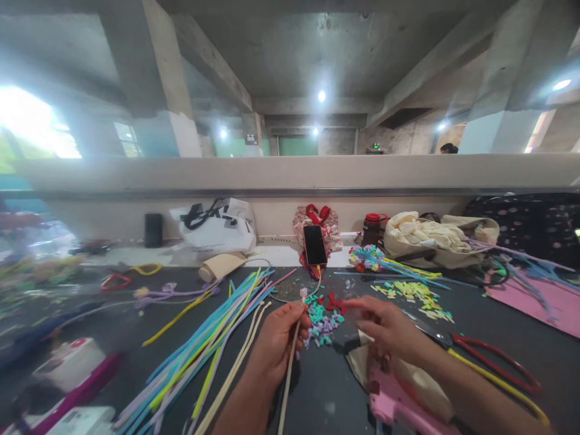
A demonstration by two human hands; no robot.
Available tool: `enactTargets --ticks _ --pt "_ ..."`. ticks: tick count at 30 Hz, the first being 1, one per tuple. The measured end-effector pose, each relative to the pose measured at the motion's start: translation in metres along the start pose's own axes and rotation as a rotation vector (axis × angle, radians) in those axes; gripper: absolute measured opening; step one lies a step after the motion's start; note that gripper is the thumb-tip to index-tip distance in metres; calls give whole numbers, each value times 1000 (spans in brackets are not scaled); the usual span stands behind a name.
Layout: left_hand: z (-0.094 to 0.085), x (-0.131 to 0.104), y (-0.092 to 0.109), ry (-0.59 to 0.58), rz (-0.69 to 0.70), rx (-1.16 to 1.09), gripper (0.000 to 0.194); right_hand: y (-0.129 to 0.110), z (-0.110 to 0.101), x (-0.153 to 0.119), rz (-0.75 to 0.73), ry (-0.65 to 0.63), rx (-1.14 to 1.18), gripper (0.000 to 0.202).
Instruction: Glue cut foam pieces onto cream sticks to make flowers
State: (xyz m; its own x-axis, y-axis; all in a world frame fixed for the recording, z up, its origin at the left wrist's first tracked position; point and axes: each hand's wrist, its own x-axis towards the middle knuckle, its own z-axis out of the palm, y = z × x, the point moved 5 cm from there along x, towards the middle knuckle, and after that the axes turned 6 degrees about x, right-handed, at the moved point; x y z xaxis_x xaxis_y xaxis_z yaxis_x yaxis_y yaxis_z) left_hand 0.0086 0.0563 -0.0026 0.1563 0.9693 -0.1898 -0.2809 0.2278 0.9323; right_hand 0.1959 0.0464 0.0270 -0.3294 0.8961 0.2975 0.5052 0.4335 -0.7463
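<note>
My left hand [286, 326] is closed around a cream fuzzy stem [289, 377], which hangs down toward the near edge; a pale pink piece [303, 292] shows at its upper end. My right hand [385, 323] reaches in from the right, index finger stretched toward small red pieces [334, 302], the other fingers loosely bent and slightly blurred. Nothing shows between its fingers. Below the red pieces lie teal and lilac snippets [322, 329]. Beneath my right forearm is a pink glue gun [392, 399] on a pale cloth.
Long coloured stems [203, 344] lie at the left. At the right are red-handled scissors [493, 359], yellow snippets [414, 293] and a pink sheet [539, 305]. A phone [315, 244], a white bag [217, 229] and a cream cloth bag [426, 235] stand along the back.
</note>
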Motion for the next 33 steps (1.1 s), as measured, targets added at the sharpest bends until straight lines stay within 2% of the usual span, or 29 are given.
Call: enactTargets --ticks 2,5,13,22,25,28,33 --pt "1 1 -1 -18 7 -1 15 -6 2 11 -78 -46 -220 37" --pt "1 2 -1 -28 11 6 16 4 8 28 29 -101 -478 27" --pt "-2 1 1 -1 16 -11 18 16 29 41 10 -216 -629 25" --pt "2 1 -1 -21 36 10 22 11 56 44 -109 -343 -603 23" --pt "2 1 -2 -19 39 26 22 15 63 46 -100 -348 -592 18" --pt "2 2 -2 -20 41 32 22 19 59 48 -68 -307 -551 15" --pt "3 1 -1 -24 50 45 23 14 39 49 -24 -196 -373 13"
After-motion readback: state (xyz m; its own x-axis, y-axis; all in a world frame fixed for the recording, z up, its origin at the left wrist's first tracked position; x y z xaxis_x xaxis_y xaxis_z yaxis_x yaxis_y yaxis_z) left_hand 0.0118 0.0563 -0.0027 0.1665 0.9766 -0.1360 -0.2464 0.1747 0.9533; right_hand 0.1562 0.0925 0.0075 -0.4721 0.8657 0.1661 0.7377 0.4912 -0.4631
